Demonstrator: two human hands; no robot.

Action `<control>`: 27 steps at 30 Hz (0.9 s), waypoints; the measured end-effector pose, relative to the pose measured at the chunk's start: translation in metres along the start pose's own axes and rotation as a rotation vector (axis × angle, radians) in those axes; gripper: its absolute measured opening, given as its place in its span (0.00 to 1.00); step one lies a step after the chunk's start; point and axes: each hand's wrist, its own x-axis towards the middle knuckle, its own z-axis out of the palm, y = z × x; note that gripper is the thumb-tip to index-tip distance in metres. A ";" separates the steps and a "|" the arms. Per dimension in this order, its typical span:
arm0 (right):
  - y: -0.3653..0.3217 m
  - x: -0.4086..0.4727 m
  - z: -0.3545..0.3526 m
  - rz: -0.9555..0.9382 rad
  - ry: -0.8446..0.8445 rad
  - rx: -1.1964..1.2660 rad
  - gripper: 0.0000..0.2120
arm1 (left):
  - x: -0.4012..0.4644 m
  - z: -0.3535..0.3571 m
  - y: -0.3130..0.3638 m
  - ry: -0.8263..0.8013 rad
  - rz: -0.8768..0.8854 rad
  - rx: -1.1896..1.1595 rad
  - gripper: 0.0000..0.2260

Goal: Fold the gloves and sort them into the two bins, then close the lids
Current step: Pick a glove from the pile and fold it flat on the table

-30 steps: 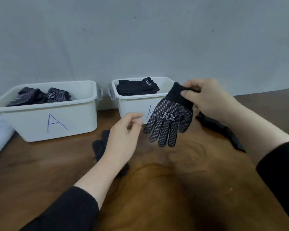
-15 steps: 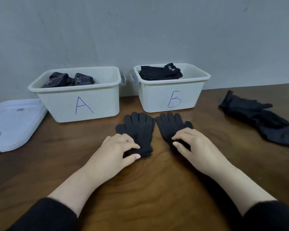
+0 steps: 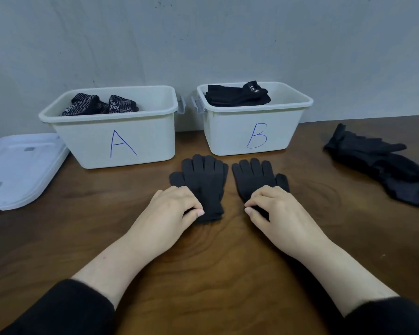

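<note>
On the wooden bench (image 3: 215, 257) stand bin A (image 3: 121, 141) and bin B (image 3: 252, 131), both without lids and both with gloves inside. Two plain black gloves lie flat before them, fingers toward the bins. Your left hand (image 3: 172, 209) pinches the cuff of the left glove (image 3: 203, 182); your right hand (image 3: 273, 209) pinches the cuff of the right glove (image 3: 254, 180).

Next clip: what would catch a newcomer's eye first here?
Two plain dark gloves lie flat side by side at the table's centre, fingers toward the bins, with the left hand and right hand gripping their cuffs. Behind them stand two open white bins, bin A holding dotted gloves and bin B holding plain black ones. A loose glove pile lies at far right, a white lid at far left.
</note>
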 end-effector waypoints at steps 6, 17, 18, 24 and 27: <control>-0.005 -0.001 0.000 0.063 0.106 0.092 0.11 | 0.012 -0.005 0.013 0.237 -0.168 -0.190 0.06; -0.041 0.014 -0.008 0.622 0.144 1.303 0.14 | 0.034 0.018 0.083 0.297 -0.054 -0.617 0.09; -0.040 0.017 -0.012 0.655 0.177 1.290 0.11 | 0.032 0.019 0.081 0.349 -0.063 -0.646 0.10; -0.012 0.048 -0.088 0.523 0.207 0.752 0.08 | 0.033 0.016 0.056 0.411 -0.200 -0.484 0.09; -0.006 0.070 -0.130 0.436 0.035 0.494 0.07 | 0.036 0.020 0.051 0.389 -0.210 -0.396 0.09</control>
